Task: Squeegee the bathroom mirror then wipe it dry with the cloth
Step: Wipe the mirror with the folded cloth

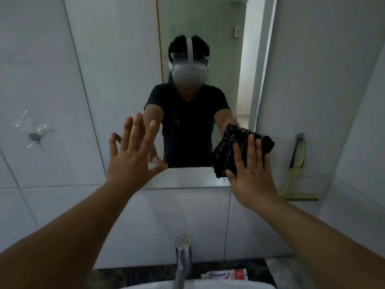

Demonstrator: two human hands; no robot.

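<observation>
The bathroom mirror [125, 59] hangs on the white tiled wall in front of me and shows a person's reflection. My right hand [252, 174] presses a folded black cloth [229, 149] flat against the mirror's lower right corner. My left hand [133, 155] is spread, fingers apart, against the lower left part of the glass and holds nothing. A light green squeegee [296, 176] with a dark grip hangs from a hook on the wall to the right of the mirror, apart from both hands.
A chrome tap [183, 259] rises from a white basin [208, 285] at the bottom edge. A toothpaste tube [227, 275] lies on the dark counter behind the basin. A stick-on hook [34, 135] sits on the left wall tile.
</observation>
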